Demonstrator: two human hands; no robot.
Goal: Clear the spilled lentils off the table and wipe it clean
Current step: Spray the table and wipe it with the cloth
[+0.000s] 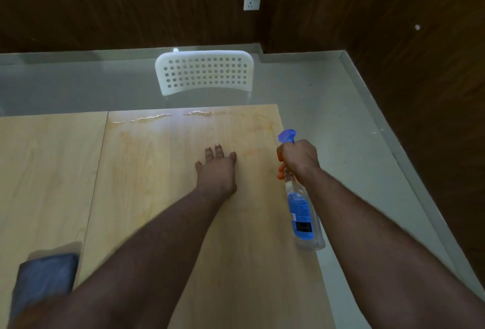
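My left hand (217, 166) lies flat on the wooden table (157, 171), fingers straight and slightly spread, palm hidden against the surface; my right hand (299, 158) grips the neck of one clear spray bottle (301, 213) with a blue label and blue nozzle, held above the table's right edge, the trigger finger hidden behind my knuckles. Nearest me, at lower left, one folded blue cloth (47, 278) rests on the table, blurred and partly covered by my left forearm. No lentils can be made out; faint orange smears and a thin line of wet streaks (168, 116) mark the far edge. Beyond stands one white perforated chair (204, 71), its seat and legs hidden, then one wall socket (252, 4) on dark panelling
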